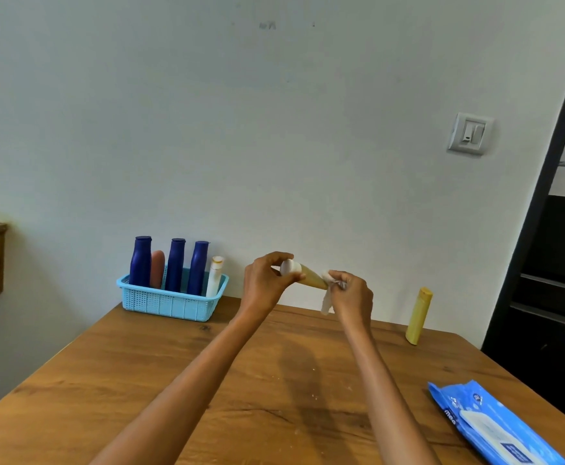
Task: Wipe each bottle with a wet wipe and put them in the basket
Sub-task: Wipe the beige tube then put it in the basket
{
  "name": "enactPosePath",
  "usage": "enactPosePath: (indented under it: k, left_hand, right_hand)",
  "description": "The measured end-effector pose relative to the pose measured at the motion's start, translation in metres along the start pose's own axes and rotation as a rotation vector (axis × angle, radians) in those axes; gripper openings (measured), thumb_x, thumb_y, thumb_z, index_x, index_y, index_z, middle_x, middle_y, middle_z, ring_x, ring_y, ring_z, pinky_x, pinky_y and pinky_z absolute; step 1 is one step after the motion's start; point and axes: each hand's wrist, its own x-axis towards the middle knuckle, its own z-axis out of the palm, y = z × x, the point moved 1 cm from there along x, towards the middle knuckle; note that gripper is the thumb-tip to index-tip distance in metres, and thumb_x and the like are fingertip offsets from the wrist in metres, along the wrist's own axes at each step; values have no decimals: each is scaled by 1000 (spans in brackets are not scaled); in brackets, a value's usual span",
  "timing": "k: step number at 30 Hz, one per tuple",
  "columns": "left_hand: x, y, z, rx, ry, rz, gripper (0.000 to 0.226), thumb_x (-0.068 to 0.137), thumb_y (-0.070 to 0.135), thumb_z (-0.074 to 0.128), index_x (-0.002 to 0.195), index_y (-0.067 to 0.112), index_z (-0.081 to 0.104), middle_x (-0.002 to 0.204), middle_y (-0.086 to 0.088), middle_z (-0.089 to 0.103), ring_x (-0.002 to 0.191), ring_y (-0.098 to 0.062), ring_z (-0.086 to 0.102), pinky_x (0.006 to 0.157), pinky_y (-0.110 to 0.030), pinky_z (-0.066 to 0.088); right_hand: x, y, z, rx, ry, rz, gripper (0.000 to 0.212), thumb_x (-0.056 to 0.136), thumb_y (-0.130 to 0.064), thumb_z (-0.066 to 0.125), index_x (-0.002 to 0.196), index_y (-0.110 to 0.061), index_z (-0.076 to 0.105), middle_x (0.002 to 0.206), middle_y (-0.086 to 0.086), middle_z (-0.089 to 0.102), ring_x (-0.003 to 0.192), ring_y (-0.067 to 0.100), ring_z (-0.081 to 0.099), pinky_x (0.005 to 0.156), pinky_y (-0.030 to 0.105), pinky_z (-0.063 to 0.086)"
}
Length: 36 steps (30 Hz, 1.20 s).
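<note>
Above the wooden desk (274,380), the left hand (264,280) grips the tube (313,276) by its cap; the right hand (351,292) pinches the wet wipe (326,303) around its tail. The tube looks light and squeezable, so the rigid cap seems the best hold.

Wipes pack (496,427) cut off by my frame's bottom edge; tube (313,276) tail hidden under wet wipe (327,298).

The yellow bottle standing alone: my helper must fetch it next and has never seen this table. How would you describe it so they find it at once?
Start at the wooden table and go to its far right edge, beyond the blue wipes pack. There the yellow bottle stands upright by itself. Unlike the bottles in the light blue basket far left, nothing surrounds it, and no hand holds it.
</note>
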Motion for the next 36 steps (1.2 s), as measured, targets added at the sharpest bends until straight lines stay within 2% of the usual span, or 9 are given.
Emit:
enactPosePath:
  k: [6,9,11,16,20,25,30,32,36]
  left_hand:
    - [0,-4,1,-93,36,-95,39,73,26,78,108,13,66,99,-1,67,81,-14,66,75,-22,53]
    - [1,-5,-3,-213,16,-194,32,77,22,75,106,14,65,100,-3,68,77,-13,69,83,-32,54]
    - [3,-4,-6,-283,-41,-243,33,78,18,74,109,13,64,103,-3,67,81,-14,68,85,-32,54]
    - [2,-6,-3,-271,-126,-276,39,79,8,72,117,9,61,113,-6,64,99,-14,59,84,-24,45]
    - [4,-5,-4,-195,-64,-229,41,74,13,77,113,11,65,111,-6,67,97,-16,61,86,-28,49]
    - [0,-2,1,69,31,-139,42,74,35,76,114,23,66,108,4,67,98,-12,57,90,-31,38]
    - [-5,-5,9,210,64,30,39,76,41,73,113,30,66,112,6,66,115,-12,48,109,-52,21]
    - [-3,-4,9,205,88,63,38,76,42,72,112,30,66,112,6,66,115,-12,49,110,-54,18]
    - [-3,-1,2,219,116,67,49,79,44,68,124,27,58,113,5,67,121,-13,49,114,-46,0]
  right_hand:
    - [-9,-32,11,108,-77,-108,26,93,-7,55,116,-11,67,120,3,64,110,18,59,73,5,43]
    - [-13,-39,17,144,-117,-177,26,91,-5,55,112,-11,69,120,5,64,109,18,59,86,25,53]
    - [-14,-39,17,146,-114,-198,26,91,-3,55,111,-11,69,118,5,63,106,19,59,84,28,53]
    - [-13,-35,20,91,-85,-234,26,91,-1,54,111,-10,69,116,6,63,106,18,59,73,5,41]
    - [-10,-29,19,-7,-64,-264,26,91,-3,54,110,-12,70,113,5,63,103,18,59,76,15,43]
    - [1,1,9,-124,44,-109,23,94,-16,55,113,-20,66,113,2,67,95,19,62,61,18,45]
    - [1,-4,4,-90,81,-36,39,91,-21,59,130,-19,52,111,8,67,103,28,61,93,44,48]
    - [0,-14,4,0,60,-102,39,90,-23,62,127,-19,54,105,4,66,99,23,61,93,40,49]
    - [-4,-29,5,169,-27,-227,20,87,-15,63,105,-17,70,101,-7,68,94,7,60,74,13,48]
